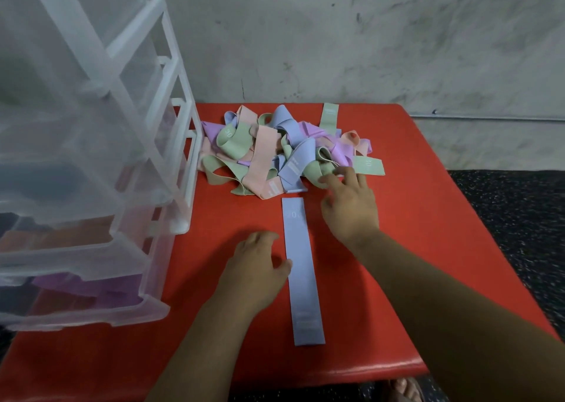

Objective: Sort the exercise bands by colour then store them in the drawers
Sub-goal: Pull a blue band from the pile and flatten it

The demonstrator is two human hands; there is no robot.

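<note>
- Head view: I take the flat blue band [301, 267] as my landmark. It lies straight on the red table [428, 248], with its long side running away from me.
- The left hand [256, 264] rests palm down on the table just left of this band. Its fingers are relaxed and loosely bent, and the thumb touches the band's left edge.
- The right hand [351, 206] is just right of the band's far end. Its fingers are spread wide and a little bent, and the tips touch a green band [319, 169] at the near edge of the pile. This hand is somewhat blurred.
- The pile of bands [269, 147] sits just beyond the band's far end, with green, peach, blue and purple ones tangled together, not yet sorted.
- The drawer unit [91, 157], of clear plastic, stands on the table left of the band, apart from it. Through its lowest drawer I see purple bands [88, 288]. The drawer above shows a peach-orange colour that I cannot make out clearly.
</note>
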